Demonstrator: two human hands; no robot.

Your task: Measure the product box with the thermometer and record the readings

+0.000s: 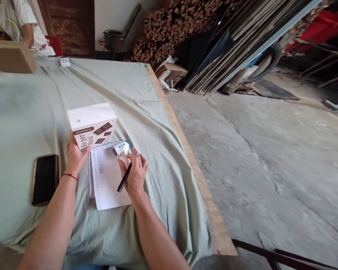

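Note:
My left hand [76, 157] grips the near lower corner of a white box [92, 115] printed "NutriMotion Super Meal" with brown bars. My right hand [137, 173] is closed round the handle of a white and blue infrared thermometer [120, 149], with its wider end turned up and left. A black pen [124, 180] is also tucked in that hand, slanting across its fingers. Beneath lies an open notebook [109, 191] with handwriting down its left side. A dark phone [45, 179] in a brown case rests left of my left forearm.
Wrinkled green cloth covers the table [124, 82], whose bare wooden edge [197, 168] runs along the right. At the far left, a person [28, 32] sits behind a cardboard box [12, 56]. A small white box [64, 62] lies at the back. Stacked firewood [157, 33] stands beyond.

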